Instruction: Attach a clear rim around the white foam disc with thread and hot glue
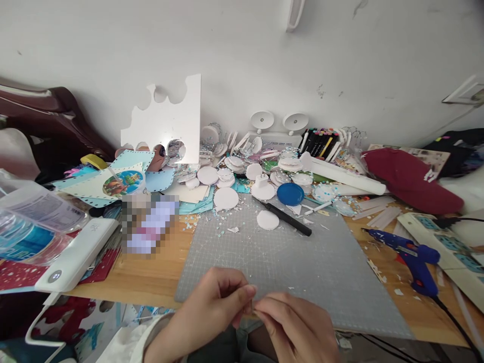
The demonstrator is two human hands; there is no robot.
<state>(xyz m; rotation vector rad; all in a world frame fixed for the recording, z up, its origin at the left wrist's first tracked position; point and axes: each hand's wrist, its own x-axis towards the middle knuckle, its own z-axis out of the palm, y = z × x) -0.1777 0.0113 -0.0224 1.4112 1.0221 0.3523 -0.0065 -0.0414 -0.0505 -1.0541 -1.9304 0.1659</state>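
Note:
Close together at the mat's front edge, my left hand (223, 297) and my right hand (291, 320) both have their fingers pinched. Whatever lies between the fingertips is too small or hidden to name. Beneath and beyond them spreads a grey cutting mat (302, 272) dotted with white scraps. A black craft knife (289, 219) lies across the mat's far part, beside a loose white foam disc (267, 220). Farther back are a blue disc (290, 194), another white disc (226, 198) and a heap of white discs with beaded strands.
At right, a blue glue gun (410, 257) rests near a power strip (446, 247) and a dark red cap (412, 179). On the left are a white power bank (77, 254), a plastic bottle (34, 242) and paper pennants (113, 181). A cut-out white board (166, 121) leans against the wall.

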